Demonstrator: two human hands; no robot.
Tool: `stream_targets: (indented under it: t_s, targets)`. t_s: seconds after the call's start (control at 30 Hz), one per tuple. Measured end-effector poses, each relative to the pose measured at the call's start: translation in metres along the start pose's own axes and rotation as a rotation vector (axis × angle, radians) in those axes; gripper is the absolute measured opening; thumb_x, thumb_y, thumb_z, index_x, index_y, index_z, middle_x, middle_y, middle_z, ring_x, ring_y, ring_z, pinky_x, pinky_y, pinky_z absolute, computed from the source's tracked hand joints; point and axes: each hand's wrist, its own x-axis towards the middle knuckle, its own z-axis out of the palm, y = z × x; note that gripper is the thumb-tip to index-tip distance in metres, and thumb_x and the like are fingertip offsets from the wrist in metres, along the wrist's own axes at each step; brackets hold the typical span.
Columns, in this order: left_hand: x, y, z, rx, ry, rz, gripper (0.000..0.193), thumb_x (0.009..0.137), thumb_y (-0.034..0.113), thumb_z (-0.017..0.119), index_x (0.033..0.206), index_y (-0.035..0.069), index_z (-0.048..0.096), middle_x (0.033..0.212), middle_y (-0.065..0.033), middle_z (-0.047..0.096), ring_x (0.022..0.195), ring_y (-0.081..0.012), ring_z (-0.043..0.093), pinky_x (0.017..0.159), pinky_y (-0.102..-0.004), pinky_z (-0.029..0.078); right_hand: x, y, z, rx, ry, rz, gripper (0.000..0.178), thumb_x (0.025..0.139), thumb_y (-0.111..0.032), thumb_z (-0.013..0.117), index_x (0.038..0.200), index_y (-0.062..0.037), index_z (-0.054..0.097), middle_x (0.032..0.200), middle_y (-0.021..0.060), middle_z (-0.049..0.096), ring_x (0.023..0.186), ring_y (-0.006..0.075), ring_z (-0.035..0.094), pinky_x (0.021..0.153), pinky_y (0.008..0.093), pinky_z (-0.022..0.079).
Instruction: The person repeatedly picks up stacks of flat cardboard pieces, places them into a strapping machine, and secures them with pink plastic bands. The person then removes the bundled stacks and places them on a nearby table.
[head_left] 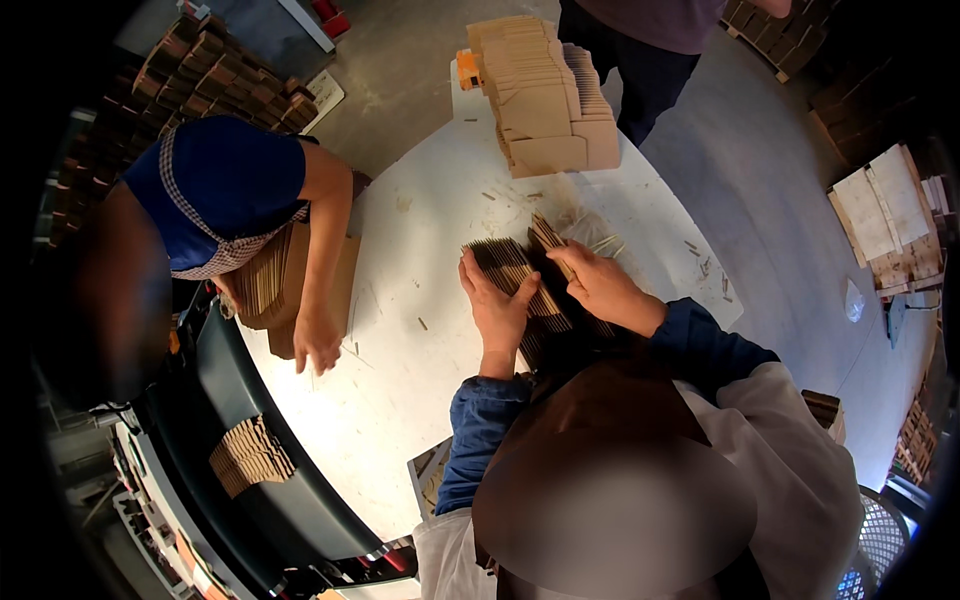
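At the near edge of the white table, my left hand [497, 312] is wrapped around a stack of brown cardboard pieces [497, 262], fingers along its left side and thumb on its right. The pieces stand on edge, packed tightly together. My right hand [606, 287] grips a thinner bundle of cardboard pieces [546, 236], just right of that stack and tilted. More of the cardboard between my hands and my body lies in shadow, so its extent is hidden. Directly below is my brown apron [600, 395].
A tall row of folded cardboard [545, 125] stands at the table's far end, beside an orange object [468, 70]. Cardboard scraps [422, 324] litter the white table [400, 400]. At left, a co-worker [225, 190] leans over more cardboard; a conveyor belt [285, 500] carries cardboard pieces. Another person [640, 60] stands beyond.
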Motion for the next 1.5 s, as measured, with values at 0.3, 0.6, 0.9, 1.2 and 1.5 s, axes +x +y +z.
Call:
stream_targets:
  t_s: [0.3,0.6,0.9,1.2,1.5]
  targets:
    - [0.003,-0.026,0.001,-0.265,-0.082,-0.006,0.094,0.082,0.018,0.079,0.152,-0.001,0.018,0.154,-0.0256,0.024,0.143,-0.0388,0.027,0.117,-0.0427,0.027,-0.005,-0.009,0.008,-0.090,-0.035,0.111,0.051,0.089,-0.050,0.066,0.119,-0.0090,0.061,0.122,0.0226,0.057,0.098,0.0426,0.063,0.081,0.0477,0.053]
    - [0.004,-0.030,0.004,-0.301,-0.081,-0.006,0.090,0.086,0.008,0.074,0.153,0.000,0.015,0.145,-0.0203,0.037,0.128,-0.0292,0.043,0.107,-0.0369,0.040,-0.003,-0.018,0.005,-0.053,-0.095,0.217,0.056,0.082,-0.046,0.075,0.119,-0.0075,0.058,0.119,0.0168,0.057,0.103,0.0397,0.061,0.084,0.0459,0.051]
    - [0.004,-0.033,0.004,-0.279,-0.067,0.036,0.089,0.086,0.006,0.074,0.154,0.000,0.015,0.140,-0.0180,0.044,0.121,-0.0250,0.051,0.102,-0.0341,0.046,-0.004,-0.021,0.008,-0.066,-0.071,0.226,0.054,0.081,-0.049,0.074,0.117,-0.0104,0.059,0.120,0.0184,0.057,0.101,0.0419,0.062,0.083,0.0479,0.051]
    - [0.003,-0.030,0.003,-0.341,-0.075,0.002,0.095,0.082,0.019,0.079,0.152,-0.002,0.018,0.153,-0.0247,0.026,0.143,-0.0367,0.027,0.118,-0.0430,0.025,-0.006,-0.023,0.010,-0.069,-0.037,0.203,0.052,0.082,-0.043,0.073,0.117,-0.0080,0.059,0.121,0.0216,0.056,0.100,0.0437,0.062,0.083,0.0489,0.052]
    - [0.004,-0.030,0.000,-0.326,-0.070,0.019,0.093,0.083,0.018,0.079,0.152,-0.002,0.019,0.154,-0.0225,0.026,0.143,-0.0345,0.027,0.118,-0.0411,0.024,-0.006,-0.016,0.015,-0.051,0.035,0.155,0.039,0.084,-0.017,0.066,0.121,-0.0076,0.060,0.152,0.0257,0.032,0.121,0.0438,0.053,0.095,0.0462,0.049]
